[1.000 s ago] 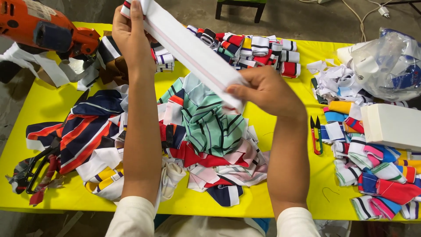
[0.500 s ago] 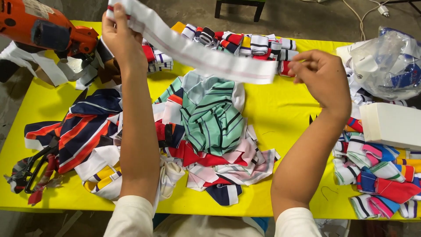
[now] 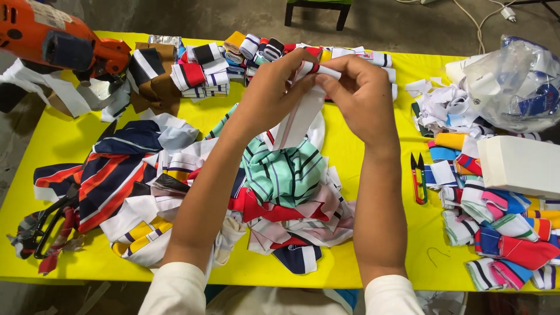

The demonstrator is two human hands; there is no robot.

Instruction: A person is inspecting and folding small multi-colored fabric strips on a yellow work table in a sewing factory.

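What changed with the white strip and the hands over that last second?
The hands came together: the left hand and right hand, earlier apart with the white strip stretched between them, now meet above the fabric pile, and the strip hangs folded. Both keep hold of it. The pile and the snips stayed put.

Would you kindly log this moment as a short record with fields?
Left hand: left hand pinches the top of the white fabric strip
Right hand: right hand grips the same strip's folded end
Strip: hangs down over the striped fabric pile
Surface: yellow table
Right of hands: thread snips, white box, plastic bag
Far left: orange machine, black scissors
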